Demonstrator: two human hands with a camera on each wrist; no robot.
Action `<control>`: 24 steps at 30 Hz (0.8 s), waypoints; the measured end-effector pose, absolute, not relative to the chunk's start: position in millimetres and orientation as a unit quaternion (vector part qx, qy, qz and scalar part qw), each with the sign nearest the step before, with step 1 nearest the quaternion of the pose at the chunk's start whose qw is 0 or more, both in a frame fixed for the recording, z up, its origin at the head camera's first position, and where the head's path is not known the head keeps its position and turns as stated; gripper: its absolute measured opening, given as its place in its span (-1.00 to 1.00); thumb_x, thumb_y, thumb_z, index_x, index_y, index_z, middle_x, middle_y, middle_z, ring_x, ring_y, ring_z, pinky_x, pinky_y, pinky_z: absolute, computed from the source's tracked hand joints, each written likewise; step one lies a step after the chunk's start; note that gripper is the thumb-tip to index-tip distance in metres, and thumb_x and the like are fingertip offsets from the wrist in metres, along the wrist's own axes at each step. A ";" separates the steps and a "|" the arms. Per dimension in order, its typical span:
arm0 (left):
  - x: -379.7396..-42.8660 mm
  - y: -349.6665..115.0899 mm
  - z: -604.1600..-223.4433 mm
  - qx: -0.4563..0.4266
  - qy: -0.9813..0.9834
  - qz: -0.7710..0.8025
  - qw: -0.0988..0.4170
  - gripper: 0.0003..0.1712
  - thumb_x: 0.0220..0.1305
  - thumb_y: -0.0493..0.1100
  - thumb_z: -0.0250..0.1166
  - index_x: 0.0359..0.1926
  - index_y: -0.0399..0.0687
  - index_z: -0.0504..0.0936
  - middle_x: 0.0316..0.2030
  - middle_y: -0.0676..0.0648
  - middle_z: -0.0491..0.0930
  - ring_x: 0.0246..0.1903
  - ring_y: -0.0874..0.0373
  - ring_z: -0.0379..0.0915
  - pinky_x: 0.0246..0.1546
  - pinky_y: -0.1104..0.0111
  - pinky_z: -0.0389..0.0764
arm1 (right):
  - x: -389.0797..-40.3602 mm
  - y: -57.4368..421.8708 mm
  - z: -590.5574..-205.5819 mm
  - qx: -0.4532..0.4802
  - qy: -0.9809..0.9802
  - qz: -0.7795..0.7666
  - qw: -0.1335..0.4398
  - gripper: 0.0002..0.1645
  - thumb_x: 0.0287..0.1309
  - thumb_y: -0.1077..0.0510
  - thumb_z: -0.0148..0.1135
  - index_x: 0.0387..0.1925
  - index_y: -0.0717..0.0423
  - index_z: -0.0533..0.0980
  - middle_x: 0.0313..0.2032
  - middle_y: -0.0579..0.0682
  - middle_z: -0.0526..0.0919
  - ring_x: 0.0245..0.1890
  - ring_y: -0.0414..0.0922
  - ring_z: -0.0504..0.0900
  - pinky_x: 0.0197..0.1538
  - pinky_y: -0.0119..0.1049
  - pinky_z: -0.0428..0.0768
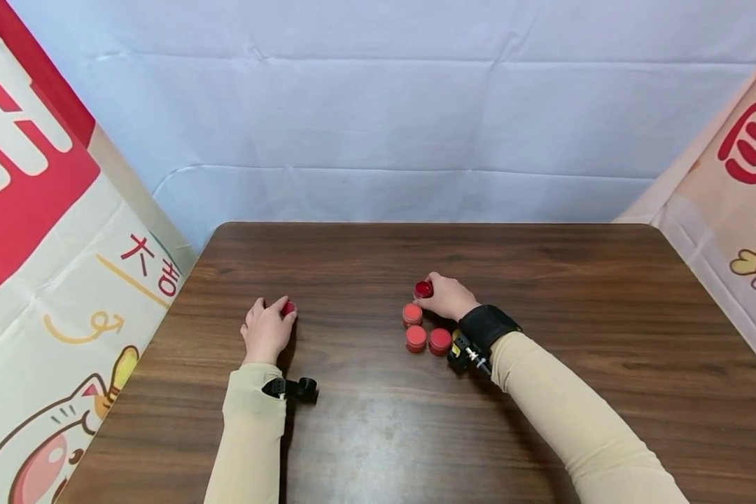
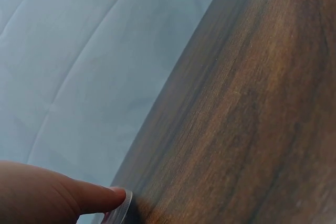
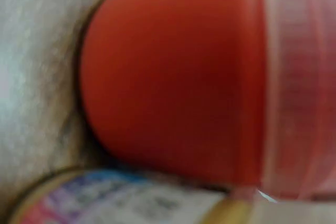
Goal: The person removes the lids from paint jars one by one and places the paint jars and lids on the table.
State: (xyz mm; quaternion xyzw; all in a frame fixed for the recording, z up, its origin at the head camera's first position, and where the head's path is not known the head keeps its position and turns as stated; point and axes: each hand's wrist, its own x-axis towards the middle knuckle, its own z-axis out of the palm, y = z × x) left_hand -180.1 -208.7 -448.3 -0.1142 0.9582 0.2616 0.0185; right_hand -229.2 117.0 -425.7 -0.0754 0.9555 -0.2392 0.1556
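My left hand (image 1: 267, 333) is at the left of the table, thumb and index finger pinching a small red jar (image 1: 290, 308). In the left wrist view, the thumb touches the clear ridged lid (image 2: 125, 206) of that jar, cut off at the frame's bottom. Right of the table's middle, my right hand (image 1: 449, 298) grips a dark red jar (image 1: 423, 289) between thumb and fingers. Just nearer stand an orange-red jar (image 1: 412, 314) and two more red jars, one left (image 1: 416, 339) and one right (image 1: 439, 341).
A yellow jar (image 1: 456, 336) is partly hidden beneath the right wrist's camera. The right wrist view is filled by a blurred red jar (image 3: 173, 77) with a labelled jar (image 3: 126, 198) beside it. The brown wooden table (image 1: 353, 259) ends before a pale cloth backdrop (image 1: 378, 126).
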 end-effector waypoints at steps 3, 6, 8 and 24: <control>-180.2 -209.1 -449.0 -0.114 0.958 0.261 0.026 -0.47 0.37 -0.01 0.03 0.31 -0.03 0.34 0.33 -0.41 -0.02 0.29 -0.35 -0.15 0.13 -0.25 -0.04 | -227.1 118.1 -420.4 -0.086 0.952 -0.238 0.173 -0.39 0.14 0.04 0.23 0.12 0.30 0.29 -0.10 0.24 0.54 -0.17 0.04 0.54 -0.13 -0.11 0.52; -180.8 -209.2 -449.5 -0.115 0.958 0.262 0.033 -0.46 0.37 -0.02 0.00 0.33 -0.03 0.31 0.33 -0.41 -0.03 0.30 -0.34 -0.17 0.14 -0.25 -0.06 | -222.4 121.1 -410.7 -0.095 0.957 -0.203 0.183 -0.32 0.14 0.09 0.25 0.20 0.30 0.25 0.01 0.26 0.51 -0.09 0.08 0.53 -0.10 -0.06 0.51; -181.3 -209.0 -449.4 -0.115 0.957 0.263 0.035 -0.44 0.36 -0.03 -0.01 0.34 -0.02 0.28 0.34 -0.41 -0.05 0.30 -0.34 -0.18 0.14 -0.25 -0.07 | -218.0 123.2 -402.7 -0.098 0.965 -0.169 0.176 -0.30 0.14 0.08 0.26 0.24 0.26 0.25 0.05 0.25 0.49 -0.05 0.09 0.53 -0.11 -0.03 0.52; -173.4 -158.6 -409.3 0.049 0.948 0.292 -0.117 -0.38 0.24 -0.08 0.23 0.32 0.02 0.32 0.23 -0.31 0.25 0.15 -0.28 0.23 0.09 -0.10 0.26 | -167.0 131.0 -389.0 -0.207 0.940 -0.226 0.152 -0.63 0.15 0.14 0.24 -0.02 0.24 0.55 -0.31 0.02 0.53 -0.40 -0.14 0.45 -0.33 -0.26 0.45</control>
